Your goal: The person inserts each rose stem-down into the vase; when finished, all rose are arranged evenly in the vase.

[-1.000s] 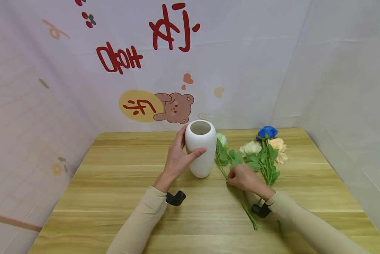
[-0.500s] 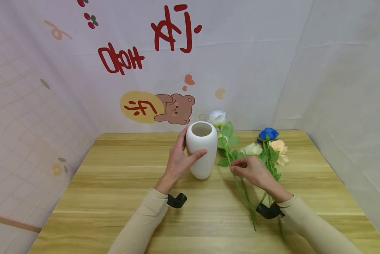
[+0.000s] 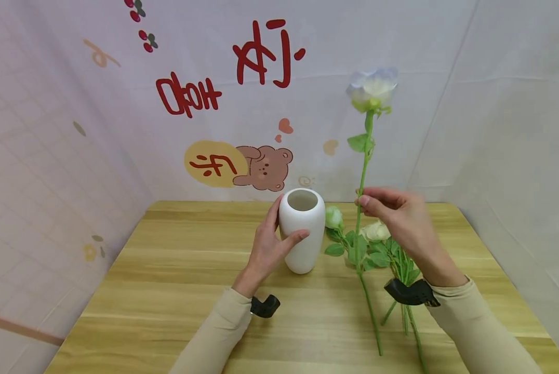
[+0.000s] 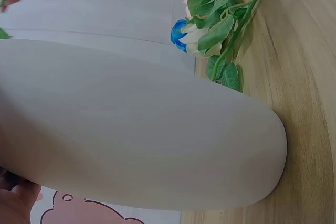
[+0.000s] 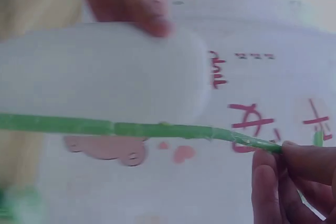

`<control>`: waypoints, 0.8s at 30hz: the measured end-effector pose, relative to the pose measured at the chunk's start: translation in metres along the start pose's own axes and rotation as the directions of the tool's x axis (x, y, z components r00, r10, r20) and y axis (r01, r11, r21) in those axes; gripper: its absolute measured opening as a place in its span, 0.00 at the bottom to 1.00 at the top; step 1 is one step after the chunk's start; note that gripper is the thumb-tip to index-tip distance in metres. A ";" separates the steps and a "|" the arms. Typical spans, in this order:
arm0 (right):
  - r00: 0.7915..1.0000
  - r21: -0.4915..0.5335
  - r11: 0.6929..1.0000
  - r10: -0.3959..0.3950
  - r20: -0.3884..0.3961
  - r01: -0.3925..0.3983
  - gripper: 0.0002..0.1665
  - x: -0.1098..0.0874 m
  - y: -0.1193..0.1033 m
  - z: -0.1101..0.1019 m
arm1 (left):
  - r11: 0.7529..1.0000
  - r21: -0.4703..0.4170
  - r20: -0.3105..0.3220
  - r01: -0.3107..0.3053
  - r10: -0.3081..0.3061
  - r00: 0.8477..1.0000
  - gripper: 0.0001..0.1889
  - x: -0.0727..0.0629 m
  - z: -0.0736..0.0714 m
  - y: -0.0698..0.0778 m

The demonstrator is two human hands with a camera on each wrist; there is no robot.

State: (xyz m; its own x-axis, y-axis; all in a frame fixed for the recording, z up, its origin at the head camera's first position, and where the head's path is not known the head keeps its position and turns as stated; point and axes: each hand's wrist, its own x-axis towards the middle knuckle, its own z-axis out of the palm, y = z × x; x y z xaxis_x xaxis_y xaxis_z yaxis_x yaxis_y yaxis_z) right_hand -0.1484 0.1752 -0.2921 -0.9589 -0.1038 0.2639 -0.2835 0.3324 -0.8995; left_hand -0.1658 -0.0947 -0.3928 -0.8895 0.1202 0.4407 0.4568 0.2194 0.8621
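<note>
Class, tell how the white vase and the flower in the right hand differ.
The vase is broad and plain white; the flower has pale bluish-white petals on a thin green stem. The left hand grips the vase round its side; the right hand pinches the flower by its stem. Both are roughly upright.

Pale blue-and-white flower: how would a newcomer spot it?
On the wooden table, find the tall white vase. To its right, the bare right hand pinches a green stem; follow that up to the pale blue-and-white flower. It alone is raised against the white printed backdrop; the cream rose lies on the table.
</note>
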 end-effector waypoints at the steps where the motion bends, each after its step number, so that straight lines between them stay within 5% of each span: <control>1: 1.000 0.065 0.998 -0.016 -0.021 0.018 0.21 0.004 -0.007 -0.001 | 1.000 0.005 -0.001 0.001 -0.001 1.000 0.58 0.000 0.000 0.000; 6: 0.986 0.399 0.905 -0.107 -0.126 0.150 0.14 0.030 -0.040 -0.002 | 1.000 -0.004 -0.001 0.000 0.000 1.000 0.58 -0.001 -0.001 0.001; 17: 0.962 0.683 0.679 -0.147 -0.231 0.268 0.17 0.078 -0.075 0.015 | 1.000 -0.023 0.005 -0.013 0.013 1.000 0.53 -0.003 0.000 0.001; 20: 0.962 0.695 0.667 -0.146 -0.229 0.266 0.15 0.085 -0.075 0.024 | 1.000 -0.015 0.019 0.003 -0.003 1.000 0.51 -0.002 -0.002 0.002; 24: 0.969 0.655 0.716 -0.145 -0.200 0.243 0.14 0.089 -0.066 0.038 | 0.999 0.008 0.029 0.047 -0.047 0.998 0.51 0.000 -0.007 0.007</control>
State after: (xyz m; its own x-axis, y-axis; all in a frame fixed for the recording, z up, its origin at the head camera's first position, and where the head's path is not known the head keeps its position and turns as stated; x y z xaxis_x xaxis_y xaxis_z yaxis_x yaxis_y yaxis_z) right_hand -0.2147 0.1083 -0.2220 -0.8890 0.0389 0.4563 -0.4322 -0.4008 -0.8078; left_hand -0.1628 -0.0998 -0.3854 -0.9096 0.1374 0.3921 0.4144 0.2321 0.8800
